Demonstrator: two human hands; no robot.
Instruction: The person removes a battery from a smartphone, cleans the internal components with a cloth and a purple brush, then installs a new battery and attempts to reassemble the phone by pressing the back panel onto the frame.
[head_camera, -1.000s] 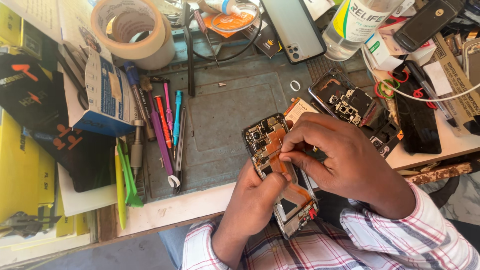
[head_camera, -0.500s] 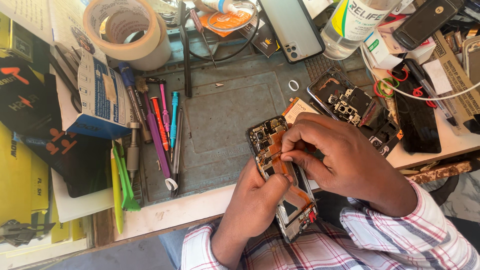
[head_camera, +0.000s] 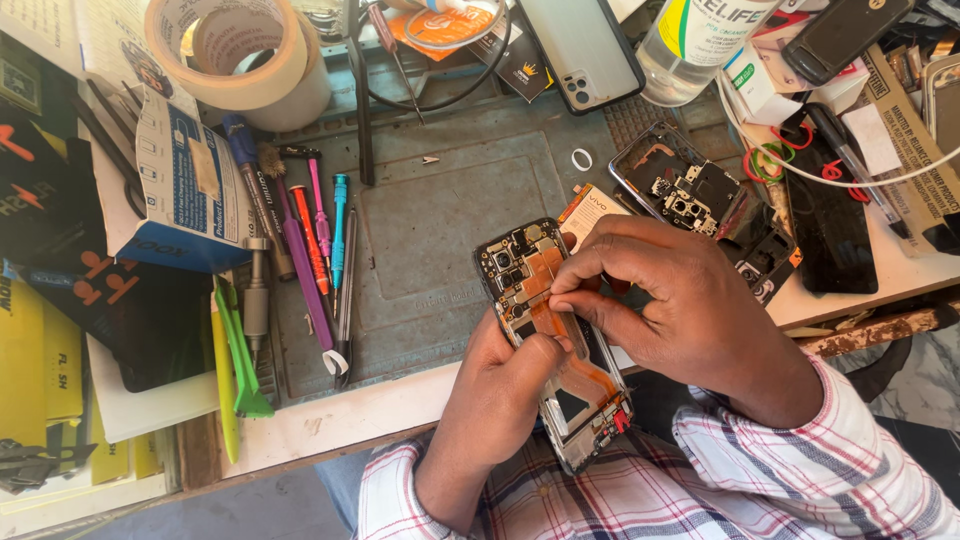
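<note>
My left hand (head_camera: 505, 385) grips an opened phone (head_camera: 527, 262) from below, its back off and circuit board, camera modules and orange flex ribbon exposed. The phone is held tilted above the table's front edge. My right hand (head_camera: 680, 305) comes over it from the right, thumb and forefinger pinched on a thin tool or strip (head_camera: 572, 330) pressed against the orange ribbon near the phone's middle. What exactly the fingers pinch is too small to tell. Both wrists wear plaid sleeves.
A grey work mat (head_camera: 450, 210) covers the table. Screwdrivers and pens (head_camera: 310, 250) lie in a row at left, beside green pry tools (head_camera: 238, 350) and a tape roll (head_camera: 235, 55). Another opened phone frame (head_camera: 680, 185), a dark phone (head_camera: 585, 50) and a bottle (head_camera: 700, 35) sit behind.
My right fingers have shifted slightly on the orange ribbon; the phone and left hand stay almost where they were. The view has drifted a little.
</note>
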